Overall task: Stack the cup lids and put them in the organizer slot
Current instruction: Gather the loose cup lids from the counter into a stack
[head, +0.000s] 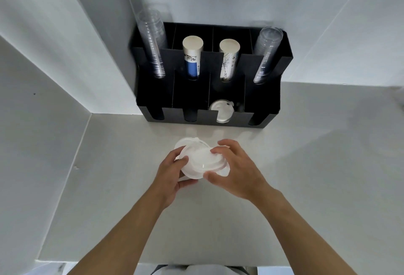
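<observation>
A small stack of white plastic cup lids [200, 159] sits between both hands just above the white counter, in front of the organizer. My left hand [169, 177] grips the stack's left edge, thumb on top. My right hand [235, 169] holds its right edge with fingers curled over the rim. The black organizer [231, 117] stands against the wall. One white lid [222, 110] lies in its third front slot from the left. The other front slots look dark and their contents cannot be seen.
Two tall stacks of clear plastic cups [152, 40] [266, 53] lean in the organizer's outer rear slots. Two stacks of paper cups [192, 56] [228, 59] fill the middle rear slots. White walls close in at the left and behind. The counter [306, 165] extends to the right.
</observation>
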